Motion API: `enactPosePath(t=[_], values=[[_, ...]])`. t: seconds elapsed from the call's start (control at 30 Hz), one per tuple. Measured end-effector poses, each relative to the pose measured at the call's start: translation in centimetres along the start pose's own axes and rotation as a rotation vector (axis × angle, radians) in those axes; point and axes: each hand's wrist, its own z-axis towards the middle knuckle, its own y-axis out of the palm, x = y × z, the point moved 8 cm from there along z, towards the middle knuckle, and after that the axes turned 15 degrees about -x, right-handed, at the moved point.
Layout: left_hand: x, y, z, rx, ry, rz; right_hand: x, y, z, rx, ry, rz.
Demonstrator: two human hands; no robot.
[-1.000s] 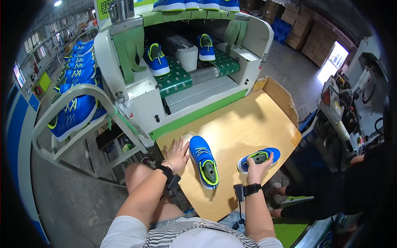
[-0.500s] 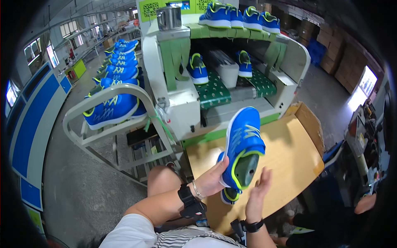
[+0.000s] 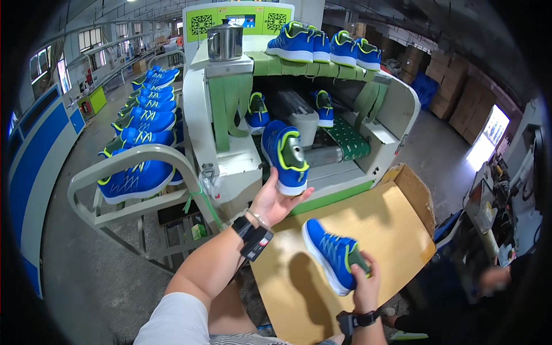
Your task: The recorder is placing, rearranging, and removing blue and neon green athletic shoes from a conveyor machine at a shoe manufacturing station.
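Note:
My left hand supports a blue sneaker from below at its heel, toe pointing away, in front of the machine's opening. A dark green shoe last fills that sneaker. Lower and to the right, my right hand grips the heel end of a second blue sneaker, also with a green last inside. This one is tilted over the tan tabletop, toe up to the left. Two more sneakers stand on the green dotted conveyor belt, one on the left and one on the right.
Several sneakers and a metal cup stand on top of the white machine. A rack with rows of sneakers is at left. Another person's blurred hand shows at right, near a cluttered bench.
My left hand has carried its sneaker forward and left, up toward the belt. My right hand, open before, now holds the second sneaker, which was partly hidden behind the first.

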Motion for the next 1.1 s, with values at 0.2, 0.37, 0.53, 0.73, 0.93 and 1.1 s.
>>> enactPosePath(t=[0.2,0.37,0.53,0.73,0.93,1.1], values=[[1.8,-0.5,0.1,0.005,0.122,-0.024,-14.6,3.7,12.7,0.030,-0.588,-0.230],[-1.7,1.2,-0.5,-0.100,-0.033,-0.015,-12.4,3.7,31.0,0.053,-0.473,-0.881],[-2.9,0.4,-6.4,-0.140,-0.223,0.175,-12.9,9.6,23.7,0.252,-0.755,-0.845],[-8.0,-8.7,-12.1,-0.027,-0.718,1.752,10.1,11.2,2.3,-0.520,-0.250,-0.857],[-11.9,-11.4,-16.2,0.143,-0.692,2.260,11.4,12.2,-7.5,-0.829,0.117,-0.712],[-11.0,-11.9,-17.0,0.282,-0.558,2.200,5.2,13.1,-4.8,-0.701,-0.329,-0.784]])
